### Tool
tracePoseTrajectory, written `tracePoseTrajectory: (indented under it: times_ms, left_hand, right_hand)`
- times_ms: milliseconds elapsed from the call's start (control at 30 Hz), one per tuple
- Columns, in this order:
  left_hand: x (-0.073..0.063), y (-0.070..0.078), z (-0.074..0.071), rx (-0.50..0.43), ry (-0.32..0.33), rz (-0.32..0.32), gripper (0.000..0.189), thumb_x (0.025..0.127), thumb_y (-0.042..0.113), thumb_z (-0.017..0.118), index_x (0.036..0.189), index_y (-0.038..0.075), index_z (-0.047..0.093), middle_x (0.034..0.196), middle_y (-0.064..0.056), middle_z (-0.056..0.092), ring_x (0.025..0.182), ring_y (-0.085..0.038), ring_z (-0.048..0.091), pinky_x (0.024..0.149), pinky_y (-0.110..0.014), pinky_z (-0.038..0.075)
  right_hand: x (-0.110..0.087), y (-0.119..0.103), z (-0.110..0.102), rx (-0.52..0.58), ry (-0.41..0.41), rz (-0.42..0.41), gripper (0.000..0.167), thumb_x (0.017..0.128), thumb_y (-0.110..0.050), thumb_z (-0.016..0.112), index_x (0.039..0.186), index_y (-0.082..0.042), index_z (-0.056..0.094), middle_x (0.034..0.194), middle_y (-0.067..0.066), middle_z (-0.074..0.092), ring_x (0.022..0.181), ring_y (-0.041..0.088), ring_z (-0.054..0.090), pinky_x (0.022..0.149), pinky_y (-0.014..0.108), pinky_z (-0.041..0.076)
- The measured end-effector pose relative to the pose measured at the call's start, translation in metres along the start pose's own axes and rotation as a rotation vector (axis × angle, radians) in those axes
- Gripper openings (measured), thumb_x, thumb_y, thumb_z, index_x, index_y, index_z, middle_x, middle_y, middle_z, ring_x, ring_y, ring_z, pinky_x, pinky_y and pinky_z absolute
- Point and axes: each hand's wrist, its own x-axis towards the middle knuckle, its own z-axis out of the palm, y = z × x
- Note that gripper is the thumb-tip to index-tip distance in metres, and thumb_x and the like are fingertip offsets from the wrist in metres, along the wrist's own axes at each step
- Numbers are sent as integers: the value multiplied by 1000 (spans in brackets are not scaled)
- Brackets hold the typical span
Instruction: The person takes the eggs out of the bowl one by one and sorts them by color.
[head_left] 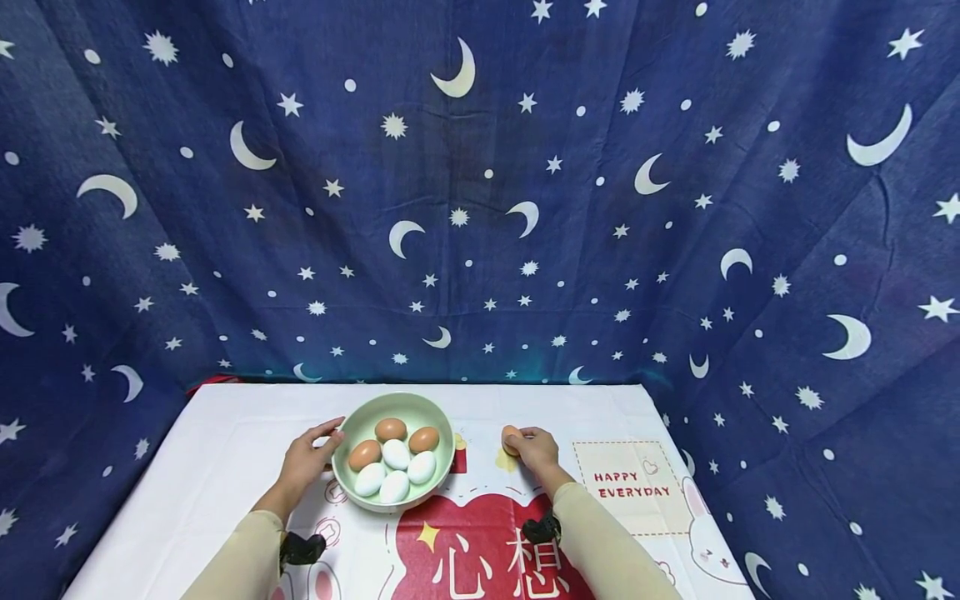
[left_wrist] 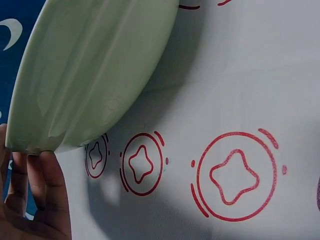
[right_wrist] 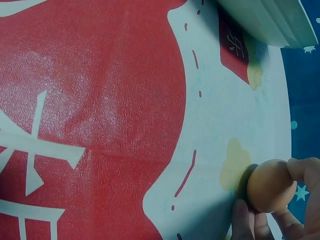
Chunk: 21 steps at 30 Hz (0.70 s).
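Note:
A pale green bowl [head_left: 439,485] on the table holds three brown eggs, one of them the brown egg [head_left: 391,429] toward the back, and several white eggs such as the white egg [head_left: 394,487] near the front. My left hand [head_left: 305,458] grips the bowl's left rim; in the left wrist view its fingers [left_wrist: 54,187] touch the outer wall. Right of the bowl and apart from it, my right hand [head_left: 537,451] holds another brown egg [right_wrist: 270,186] between thumb and fingers, low over the table. The inside of the bowl is hidden in both wrist views.
A white tablecloth [head_left: 247,442] with red print covers the table. Beyond its back and right edges hangs a dark blue curtain [head_left: 480,275] with moons and stars. Black bands [head_left: 302,549] sit at both wrists.

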Motion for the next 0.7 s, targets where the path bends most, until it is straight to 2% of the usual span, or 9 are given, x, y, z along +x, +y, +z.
tracePoseTrajectory:
  times_ms: [300, 433, 567, 700]
  left_hand:
    - [1, 4, -1, -8, -5, -13, 49, 100, 27, 60, 142, 5, 51, 131, -23, 51, 91, -14, 65, 70, -24, 61]
    - [1, 5, -2, -3, -4, -22, 48, 99, 26, 61, 141, 4, 52, 131, -24, 51, 97, -20, 64, 69, -25, 61]
    - [1, 6, -1, 17, 7, -31, 47, 99, 26, 60, 141, 5, 53, 131, -24, 51, 107, -28, 60, 70, -26, 61]
    - [1, 4, -1, 25, 23, -30, 47, 99, 27, 61, 140, 6, 54, 130, -23, 53, 106, -28, 60, 71, -27, 62]
  right_hand:
    - [-1, -3, -4, -31, 2, -15, 42, 80, -24, 76, 109, 5, 67, 104, 20, 67, 88, 26, 59, 67, 28, 52]
    - [-3, -3, -7, -14, -12, -13, 44, 81, -25, 76, 111, 6, 67, 106, 21, 66, 88, 27, 58, 65, 26, 51]
    - [-3, -3, -9, -19, -20, -25, 46, 82, -28, 77, 112, 6, 67, 108, 21, 66, 89, 26, 58, 69, 28, 52]
    - [-1, -4, -11, -18, -6, -13, 49, 83, -30, 77, 115, 5, 66, 106, 21, 68, 79, 22, 59, 60, 25, 49]
